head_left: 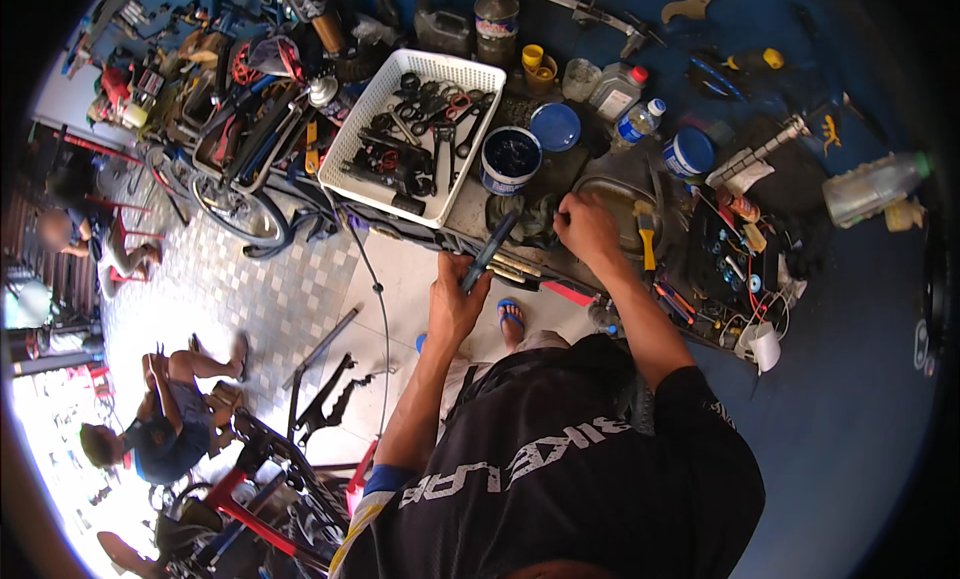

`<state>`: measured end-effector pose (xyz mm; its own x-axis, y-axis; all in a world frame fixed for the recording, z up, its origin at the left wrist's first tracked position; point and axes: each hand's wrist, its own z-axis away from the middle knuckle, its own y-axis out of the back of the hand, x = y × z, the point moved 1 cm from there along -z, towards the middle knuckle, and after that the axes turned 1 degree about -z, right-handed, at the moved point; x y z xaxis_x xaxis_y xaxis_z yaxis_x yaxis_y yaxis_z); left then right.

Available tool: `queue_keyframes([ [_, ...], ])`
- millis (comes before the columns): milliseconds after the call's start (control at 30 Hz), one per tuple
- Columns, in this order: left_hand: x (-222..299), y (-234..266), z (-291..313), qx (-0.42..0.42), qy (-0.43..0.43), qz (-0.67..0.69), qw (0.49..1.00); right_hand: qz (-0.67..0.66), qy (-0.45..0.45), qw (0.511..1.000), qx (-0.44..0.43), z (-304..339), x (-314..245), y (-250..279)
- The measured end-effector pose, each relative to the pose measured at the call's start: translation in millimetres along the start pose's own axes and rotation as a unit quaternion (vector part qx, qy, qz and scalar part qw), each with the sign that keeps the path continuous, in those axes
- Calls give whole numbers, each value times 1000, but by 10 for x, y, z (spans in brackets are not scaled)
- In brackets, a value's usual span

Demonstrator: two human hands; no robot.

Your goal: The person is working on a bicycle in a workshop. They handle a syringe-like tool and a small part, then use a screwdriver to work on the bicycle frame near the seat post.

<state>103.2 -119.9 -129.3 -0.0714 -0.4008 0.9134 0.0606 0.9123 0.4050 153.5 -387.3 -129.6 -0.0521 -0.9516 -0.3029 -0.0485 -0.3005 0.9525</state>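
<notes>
My left hand (460,291) is closed around a long, narrow, dark blue-grey piece (490,245), whose exact kind I cannot make out. It slants up and away toward a crumpled dark rag (537,221) on the workbench. My right hand (588,227) is beside the rag's right side, fingers curled in. Whatever those fingers hold, if anything, is hidden. Just beyond the rag stands an open tub of dark grease (511,160), with a blue lid (555,127) lying by it. A yellow-handled brush (647,235) rests on a tray right of my right hand.
A white basket (345,114) of tools and metal parts sits left of the tub. Bottles (620,91) stand at the back. A black tray of small parts (725,264) is on the right. A cable (377,289) hangs at left, near a red bike frame (250,489) and a seated person (170,429).
</notes>
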Motion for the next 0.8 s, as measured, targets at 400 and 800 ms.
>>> queue_keyframes([
  [400, -102, -461, -254, -55, -10, -130, 990, -424, 140, 872, -201, 228, -232, -10],
  [800, 192, -373, -194, -53, -41, -97, 993, 1, 507, 862, 3, -80, -253, -14],
])
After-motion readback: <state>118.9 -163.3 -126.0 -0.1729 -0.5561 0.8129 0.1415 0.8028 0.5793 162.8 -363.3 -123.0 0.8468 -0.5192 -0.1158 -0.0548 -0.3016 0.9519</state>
